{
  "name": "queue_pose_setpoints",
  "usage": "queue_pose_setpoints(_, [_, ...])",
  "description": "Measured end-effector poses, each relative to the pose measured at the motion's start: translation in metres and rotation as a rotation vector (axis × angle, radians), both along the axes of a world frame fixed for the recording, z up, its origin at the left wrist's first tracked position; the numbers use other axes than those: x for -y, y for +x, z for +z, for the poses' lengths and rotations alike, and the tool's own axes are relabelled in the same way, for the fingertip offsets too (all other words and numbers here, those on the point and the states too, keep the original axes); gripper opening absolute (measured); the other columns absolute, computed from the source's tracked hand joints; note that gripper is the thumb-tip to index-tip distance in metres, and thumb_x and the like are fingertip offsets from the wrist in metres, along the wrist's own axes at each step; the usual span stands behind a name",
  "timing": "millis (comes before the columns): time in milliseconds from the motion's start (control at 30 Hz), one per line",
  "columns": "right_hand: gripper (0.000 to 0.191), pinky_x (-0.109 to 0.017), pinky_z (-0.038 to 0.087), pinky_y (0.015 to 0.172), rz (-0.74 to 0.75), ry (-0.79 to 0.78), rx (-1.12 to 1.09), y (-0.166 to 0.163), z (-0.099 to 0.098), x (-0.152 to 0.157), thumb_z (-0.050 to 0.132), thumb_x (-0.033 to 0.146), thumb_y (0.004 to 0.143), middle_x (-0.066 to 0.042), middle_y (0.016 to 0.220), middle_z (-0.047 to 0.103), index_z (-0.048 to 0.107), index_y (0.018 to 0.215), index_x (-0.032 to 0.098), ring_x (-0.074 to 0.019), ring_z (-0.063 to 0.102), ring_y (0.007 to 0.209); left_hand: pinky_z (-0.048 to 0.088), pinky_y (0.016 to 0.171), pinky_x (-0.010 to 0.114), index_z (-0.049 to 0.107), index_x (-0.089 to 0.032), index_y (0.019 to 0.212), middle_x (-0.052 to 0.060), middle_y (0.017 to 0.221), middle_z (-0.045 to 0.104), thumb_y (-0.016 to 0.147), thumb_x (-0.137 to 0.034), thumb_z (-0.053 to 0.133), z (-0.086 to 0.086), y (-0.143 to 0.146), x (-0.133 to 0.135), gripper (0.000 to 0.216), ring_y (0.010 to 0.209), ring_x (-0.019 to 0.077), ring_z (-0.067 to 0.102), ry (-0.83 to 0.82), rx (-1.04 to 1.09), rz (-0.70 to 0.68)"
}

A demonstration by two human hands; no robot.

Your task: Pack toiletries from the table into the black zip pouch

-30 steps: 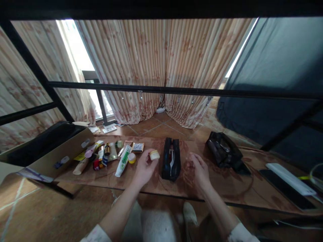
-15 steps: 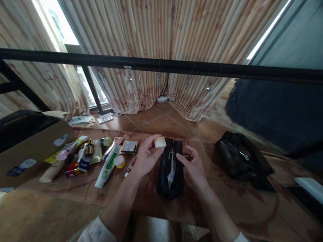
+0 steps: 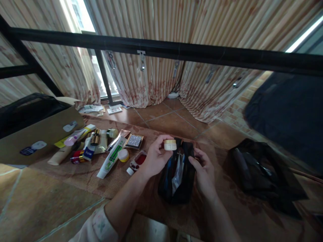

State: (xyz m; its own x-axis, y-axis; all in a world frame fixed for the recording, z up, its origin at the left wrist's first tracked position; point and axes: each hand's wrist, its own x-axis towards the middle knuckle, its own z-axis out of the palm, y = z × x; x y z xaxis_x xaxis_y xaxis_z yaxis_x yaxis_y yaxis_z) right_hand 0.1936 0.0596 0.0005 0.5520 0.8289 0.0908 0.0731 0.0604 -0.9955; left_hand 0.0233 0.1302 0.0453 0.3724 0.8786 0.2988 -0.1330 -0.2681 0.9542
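Note:
A small cream jar [image 3: 170, 145] with a yellowish lid is pinched in my left hand [image 3: 156, 158], just above the far left edge of a black zip pouch [image 3: 188, 173]. The pouch lies unzipped, its long opening showing a clear plastic-wrapped item [image 3: 178, 174] and something bluish inside that I cannot make out. My right hand [image 3: 205, 171] grips the pouch's right side, thumb on the rim and fingers behind. Left of my left forearm lie a red-and-clear palette-like case [image 3: 139, 159], a jar with a yellow base [image 3: 123, 155] and a white-and-green tube [image 3: 112, 158].
More cosmetics, including a glittery compact [image 3: 134, 141] and a beige tube [image 3: 60, 155], are spread across the brown cloth [image 3: 111, 188]. A cardboard box [image 3: 45, 134] stands at the left. To the right lies a black mesh bag [image 3: 262, 171]. A dark metal rail [image 3: 161, 47] crosses beyond.
The view has turned and tilted slightly, shifting the scene. My left hand still holds the cream jar near the pouch's far end, and my right hand remains at its right side.

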Motion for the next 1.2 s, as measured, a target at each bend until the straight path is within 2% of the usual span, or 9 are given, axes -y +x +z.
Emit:
queue_pose_setpoints(200, [0.045,-0.037,0.048,0.083,-0.001,0.038,-0.029,-0.003,-0.001,0.0,0.073,0.04,0.074,-0.008,0.108,0.068,0.063,0.112,0.02,-0.0214,0.063,0.092,0.048,0.08,0.026,0.057,-0.018,0.106,0.003,0.099,0.063,0.074,-0.01,0.058,-0.003,0.001,-0.001,0.033,0.087,0.0146,0.06,-0.003,0.023,0.001])
queue_pose_setpoints(500, [0.046,-0.034,0.05,0.076,-0.063,0.071,-0.046,-0.009,-0.001,0.0,0.075,0.04,0.071,-0.009,0.104,0.07,0.064,0.111,0.019,-0.0209,0.064,0.087,0.048,0.074,0.023,0.057,-0.018,0.102,0.003,0.1,0.064,0.074,-0.009,0.056,-0.002,0.003,0.001,0.03,0.087,0.0133,0.06,-0.032,0.069,0.032])
queue_pose_setpoints(800, [0.043,-0.033,0.048,0.075,-0.072,0.112,-0.03,-0.01,-0.004,-0.001,0.074,0.04,0.073,-0.007,0.1,0.069,0.065,0.11,0.02,-0.0204,0.064,0.086,0.045,0.067,0.021,0.057,-0.017,0.099,0.0,0.086,0.061,0.075,-0.01,0.056,-0.006,0.003,-0.001,0.026,0.076,0.0114,0.056,-0.042,0.07,0.085])
queue_pose_setpoints(1200, [0.044,-0.031,0.048,0.07,-0.072,0.11,-0.025,-0.009,-0.006,-0.001,0.073,0.043,0.074,-0.007,0.097,0.07,0.065,0.11,0.019,-0.0182,0.063,0.079,0.045,0.072,0.023,0.057,-0.018,0.097,0.0,0.087,0.061,0.071,-0.006,0.055,-0.011,0.005,-0.002,0.028,0.078,0.0118,0.056,-0.078,0.087,0.11])
